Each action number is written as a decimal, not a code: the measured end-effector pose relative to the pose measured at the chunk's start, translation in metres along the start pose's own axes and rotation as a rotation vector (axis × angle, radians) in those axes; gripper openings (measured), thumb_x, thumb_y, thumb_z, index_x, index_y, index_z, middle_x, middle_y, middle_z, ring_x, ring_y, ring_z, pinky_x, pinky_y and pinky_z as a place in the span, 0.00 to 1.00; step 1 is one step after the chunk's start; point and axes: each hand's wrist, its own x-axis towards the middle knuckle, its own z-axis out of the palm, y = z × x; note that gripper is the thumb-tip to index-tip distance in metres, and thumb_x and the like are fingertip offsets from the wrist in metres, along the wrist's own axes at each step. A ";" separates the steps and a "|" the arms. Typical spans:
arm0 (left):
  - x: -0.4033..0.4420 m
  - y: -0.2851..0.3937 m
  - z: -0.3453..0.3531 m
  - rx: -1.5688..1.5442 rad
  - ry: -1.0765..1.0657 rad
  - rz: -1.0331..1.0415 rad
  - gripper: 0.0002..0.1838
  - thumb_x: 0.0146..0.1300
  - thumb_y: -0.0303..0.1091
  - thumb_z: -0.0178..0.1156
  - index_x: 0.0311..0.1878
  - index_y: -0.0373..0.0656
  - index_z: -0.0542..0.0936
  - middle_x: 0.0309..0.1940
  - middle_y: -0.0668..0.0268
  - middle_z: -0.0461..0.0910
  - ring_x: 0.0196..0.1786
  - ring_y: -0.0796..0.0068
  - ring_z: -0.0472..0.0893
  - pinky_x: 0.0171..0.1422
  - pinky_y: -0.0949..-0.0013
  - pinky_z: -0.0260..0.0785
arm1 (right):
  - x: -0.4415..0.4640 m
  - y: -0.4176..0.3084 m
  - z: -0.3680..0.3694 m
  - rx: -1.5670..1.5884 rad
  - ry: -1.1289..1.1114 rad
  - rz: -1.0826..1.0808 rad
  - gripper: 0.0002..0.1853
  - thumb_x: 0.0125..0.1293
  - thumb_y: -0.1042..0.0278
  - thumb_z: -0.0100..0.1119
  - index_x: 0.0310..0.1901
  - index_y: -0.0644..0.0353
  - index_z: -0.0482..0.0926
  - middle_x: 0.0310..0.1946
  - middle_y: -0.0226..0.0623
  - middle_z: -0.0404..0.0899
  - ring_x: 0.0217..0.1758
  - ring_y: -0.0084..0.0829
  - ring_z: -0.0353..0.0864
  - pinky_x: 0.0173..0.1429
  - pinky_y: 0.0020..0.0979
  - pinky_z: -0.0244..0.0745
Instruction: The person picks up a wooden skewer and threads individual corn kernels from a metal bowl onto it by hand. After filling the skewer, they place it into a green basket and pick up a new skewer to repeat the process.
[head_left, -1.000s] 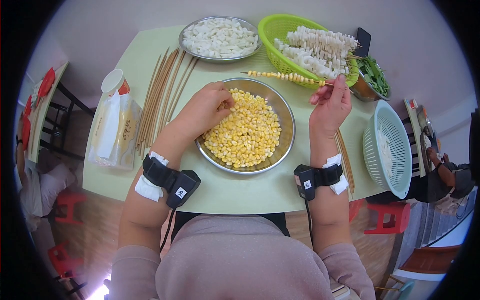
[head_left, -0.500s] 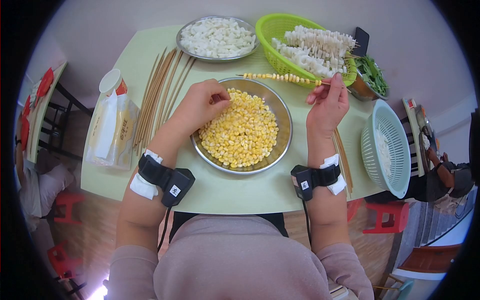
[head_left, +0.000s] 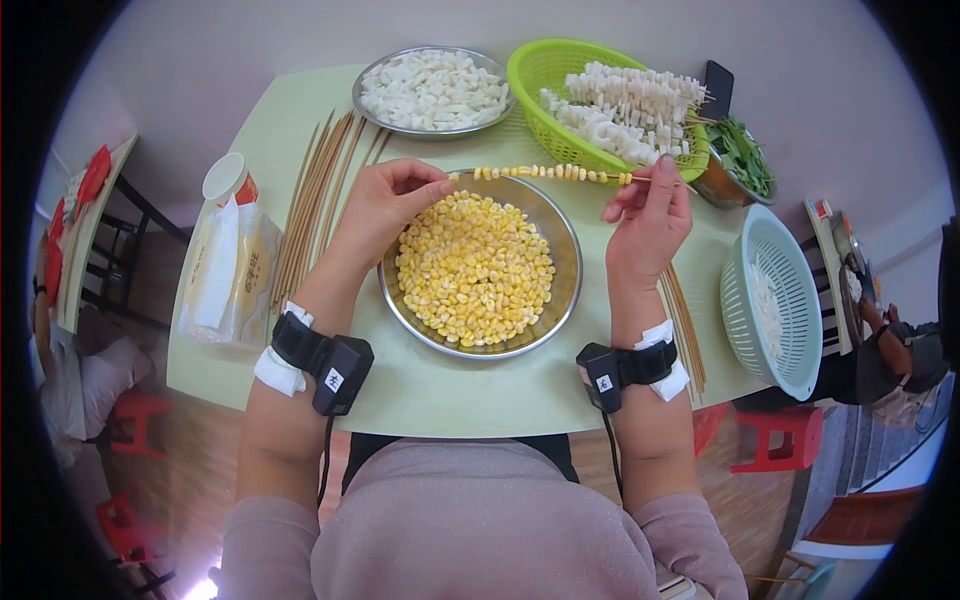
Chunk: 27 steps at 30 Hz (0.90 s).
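Note:
My right hand [head_left: 648, 222] pinches a thin wooden skewer near its right end. A row of yellow corn kernels [head_left: 545, 172] is threaded along the skewer, which lies nearly level above the far rim of a steel bowl [head_left: 568, 285]. Loose corn kernels [head_left: 475, 270] fill the bowl. At the skewer's left tip, my left hand [head_left: 395, 200] has thumb and fingers closed on a single corn kernel. Whether the tip has entered that kernel is too small to tell.
Bare skewers [head_left: 318, 190] lie left of the bowl, beside a tissue pack [head_left: 232, 270] and paper cup [head_left: 226, 178]. Behind are a plate of white pieces [head_left: 435, 90], a green basket [head_left: 545, 65] of skewered white food, a phone [head_left: 717, 88] and leafy greens [head_left: 738, 155]. A pale-blue basket [head_left: 740, 300] stands right.
My left hand has risen from the loose kernels to the skewer's left tip, bringing a kernel there. My right hand still holds the skewer, and the view has shifted slightly.

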 end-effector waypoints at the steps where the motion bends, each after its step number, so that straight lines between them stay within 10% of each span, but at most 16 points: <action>1: 0.000 0.001 0.000 -0.041 0.004 -0.018 0.10 0.54 0.31 0.66 0.38 0.38 0.79 0.30 0.69 0.79 0.34 0.84 0.76 0.40 0.81 0.68 | 0.000 0.001 0.000 0.004 -0.008 0.003 0.17 0.67 0.56 0.51 0.27 0.61 0.72 0.14 0.32 0.70 0.11 0.22 0.67 0.14 0.20 0.60; 27: 0.000 0.001 0.001 -0.292 -0.017 -0.075 0.11 0.55 0.29 0.65 0.41 0.37 0.79 0.34 0.66 0.80 0.37 0.81 0.77 0.43 0.79 0.69 | -0.002 0.001 0.000 -0.002 -0.017 -0.023 0.17 0.67 0.56 0.51 0.28 0.61 0.72 0.14 0.32 0.70 0.11 0.22 0.68 0.15 0.20 0.60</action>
